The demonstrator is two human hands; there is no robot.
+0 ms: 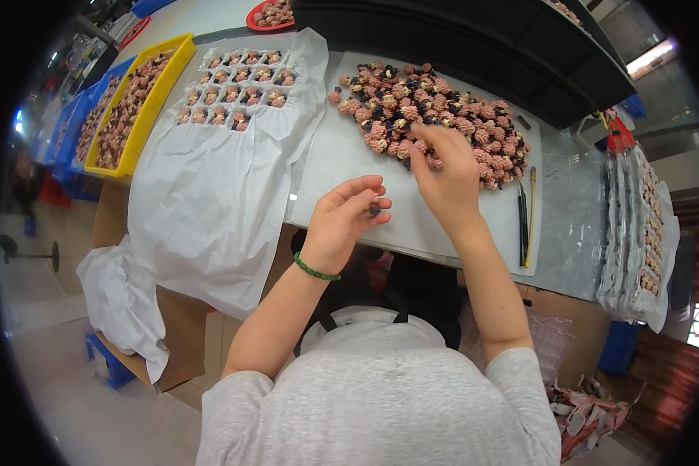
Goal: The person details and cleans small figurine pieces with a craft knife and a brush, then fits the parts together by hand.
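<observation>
Pink-and-dark clusters (485,128), too many to count, are lying heaped on white paper (330,155) atop the table. The left hand (338,221), wearing one green bracelet (316,273), is pinching a small dark piece (374,210) just beside the heap — its fingers narrow. The right hand (454,175) is reaching into the heap, thumb and forefinger curving close; whether they are gripping anything, I cannot tell. Two dark slim tools (522,225) and one yellow one (531,221) are lying right of the heap. Four rows of clusters are sitting on a white sheet (202,186) — one yellow bin (185,48) is standing beyond.
</observation>
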